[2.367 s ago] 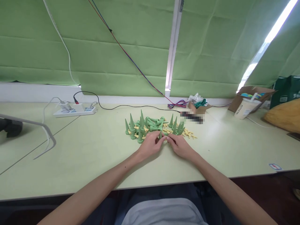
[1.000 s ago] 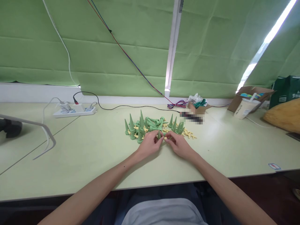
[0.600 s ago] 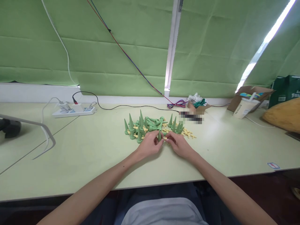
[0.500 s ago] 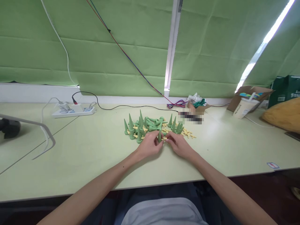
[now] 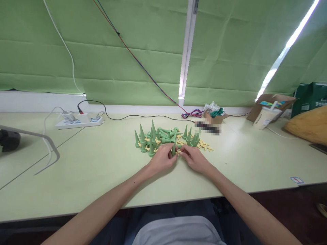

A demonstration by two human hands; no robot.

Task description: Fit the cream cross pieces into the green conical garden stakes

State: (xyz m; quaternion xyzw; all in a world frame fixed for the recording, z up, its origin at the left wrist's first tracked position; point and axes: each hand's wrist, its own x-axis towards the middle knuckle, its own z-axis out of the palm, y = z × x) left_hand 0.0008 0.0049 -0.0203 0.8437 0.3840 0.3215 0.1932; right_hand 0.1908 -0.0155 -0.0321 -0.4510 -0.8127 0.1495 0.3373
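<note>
My left hand (image 5: 165, 157) is closed around a green plastic spike (image 5: 174, 150), which stands point up between thumb and fingers. A small yellow plastic valve piece (image 5: 178, 152) sticks out to the right at the spike's lower part. My right hand (image 5: 193, 157) pinches the outer end of that yellow piece. Just behind the hands lies a heap of green spikes (image 5: 166, 132), some on their sides. Several upright spikes with yellow pieces (image 5: 151, 148) stand at the left, and more upright spikes (image 5: 189, 134) at the right. Loose yellow pieces (image 5: 204, 145) lie beyond my right hand.
A white power strip (image 5: 79, 121) lies at the back left with cables. Toward the back right are a small carton (image 5: 217, 118), a pale drink cup (image 5: 267, 117) with a straw, an open cardboard box (image 5: 252, 113) and a yellow cushion-like thing (image 5: 306, 123). A grey curved bar (image 5: 55, 149) reaches in from the left.
Both hands stay nearly in place on the spike and the yellow valve piece. The camera view has shifted very slightly.
</note>
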